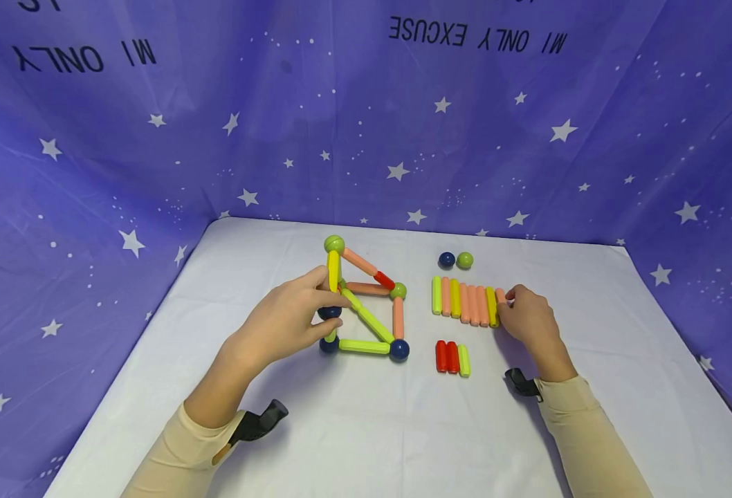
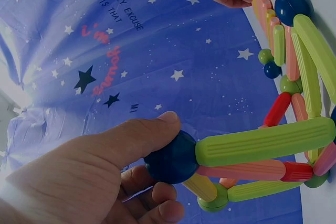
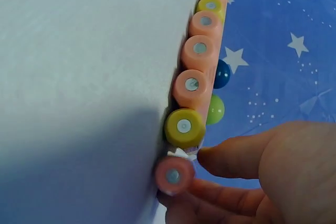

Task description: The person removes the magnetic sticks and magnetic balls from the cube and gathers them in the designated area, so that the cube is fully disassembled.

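Note:
My left hand [image 1: 281, 315] pinches a dark blue ball [image 2: 169, 162] between thumb and fingers, as the left wrist view shows. That ball is a corner of a frame of magnetic rods and balls, joined to a light green rod [image 2: 262, 142]. The frame's lower blue ball [image 1: 399, 350] and green ball [image 1: 398, 290] stand on its right side. My right hand [image 1: 531, 321] pinches a pink rod [image 3: 174, 176] at the right end of a row of rods. A small gap separates it from the neighbouring yellow rod [image 3: 185, 128]. The left hand hides part of the frame.
Behind the row lie a loose blue ball [image 1: 446, 260] and green ball [image 1: 465, 260]. Nearer the front are two short red rods [image 1: 447, 357] and a short green rod [image 1: 463, 360]. The white-covered table [image 1: 378, 436] meets a purple star-patterned curtain [image 1: 353, 138] at its back and sides.

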